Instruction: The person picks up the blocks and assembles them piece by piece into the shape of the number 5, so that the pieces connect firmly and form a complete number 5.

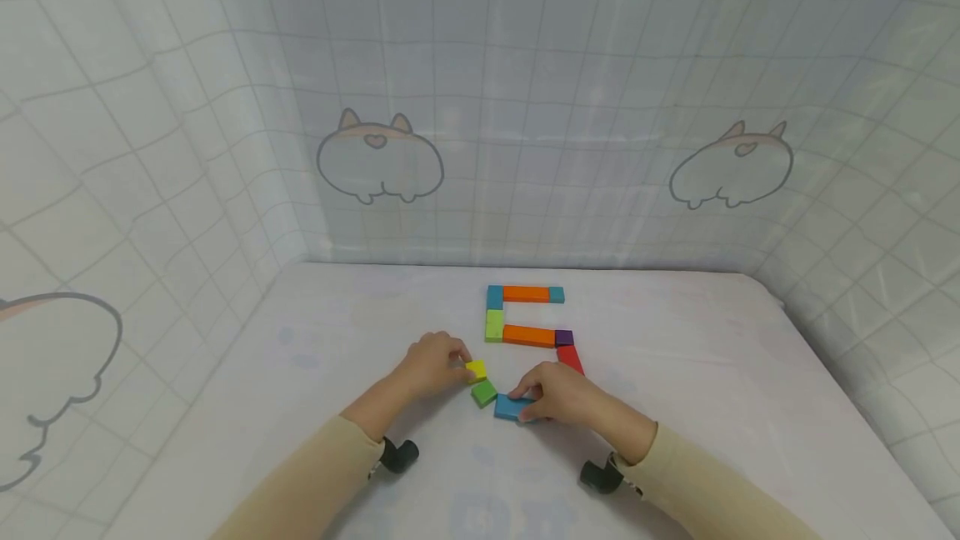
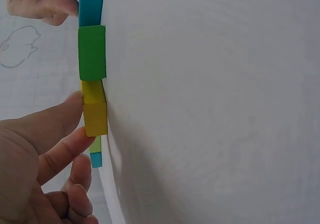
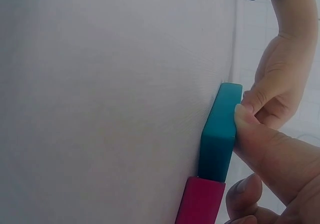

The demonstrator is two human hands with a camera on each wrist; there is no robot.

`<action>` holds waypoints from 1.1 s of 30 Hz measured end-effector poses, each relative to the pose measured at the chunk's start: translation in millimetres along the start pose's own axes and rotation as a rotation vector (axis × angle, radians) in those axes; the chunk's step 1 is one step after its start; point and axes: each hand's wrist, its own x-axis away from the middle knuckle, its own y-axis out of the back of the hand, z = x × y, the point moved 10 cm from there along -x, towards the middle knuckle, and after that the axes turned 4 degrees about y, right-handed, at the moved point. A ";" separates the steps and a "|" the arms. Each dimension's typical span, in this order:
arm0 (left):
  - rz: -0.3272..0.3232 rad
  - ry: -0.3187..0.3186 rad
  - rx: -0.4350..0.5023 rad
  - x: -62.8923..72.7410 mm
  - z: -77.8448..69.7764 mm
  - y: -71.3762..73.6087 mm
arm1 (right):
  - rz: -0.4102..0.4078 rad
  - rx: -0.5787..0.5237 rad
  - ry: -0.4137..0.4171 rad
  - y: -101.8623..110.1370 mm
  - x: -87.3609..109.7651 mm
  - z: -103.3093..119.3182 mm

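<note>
In the head view my left hand (image 1: 433, 365) pinches a small yellow block (image 1: 476, 371) between thumb and index finger on the white table. A green block (image 1: 483, 393) lies turned at an angle just below it. My right hand (image 1: 566, 394) grips a longer blue block (image 1: 508, 407), thumb on the near side and fingers on the far side. The blue block's left end is close to the green one. The right wrist view shows a reddish block (image 3: 200, 201) at the other end of the blue block (image 3: 220, 129); in the head view my right hand partly hides this red block (image 1: 570, 358).
Farther back lie more flat blocks in a joined line: a purple one (image 1: 564, 338), an orange one (image 1: 528, 336), a light green one (image 1: 494, 326), a blue one (image 1: 495, 297), another orange one (image 1: 527, 294) and a small blue one (image 1: 556, 295). A grid-patterned cloth (image 1: 555, 190) rises behind the table.
</note>
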 end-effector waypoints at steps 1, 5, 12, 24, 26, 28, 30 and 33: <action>-0.001 -0.003 0.002 -0.1 -0.1 -0.1 | -0.001 0.000 0.002 0.1 0.0 0.1; -0.001 -0.011 0.009 0.5 -0.1 0.1 | -0.005 -0.002 0.008 0.9 0.2 0.6; 0.005 -0.009 0.018 0.7 1.0 -0.3 | -0.007 -0.006 0.002 1.8 0.7 1.3; 0.027 0.011 0.020 1.7 -0.1 -0.9 | -0.004 -0.011 -0.003 2.2 0.9 1.6; 0.028 0.010 0.019 2.1 -0.5 -0.7 | -0.003 -0.010 -0.002 2.0 0.8 1.5; 0.029 0.006 0.018 2.5 -0.9 -0.6 | -0.003 -0.010 0.000 1.9 0.6 1.4; 0.031 0.004 0.014 2.9 -1.1 -0.6 | -0.002 -0.009 0.001 1.7 0.2 1.3; 0.034 0.003 0.013 3.3 -0.6 -0.6 | 0.000 0.000 0.011 1.6 -0.2 2.8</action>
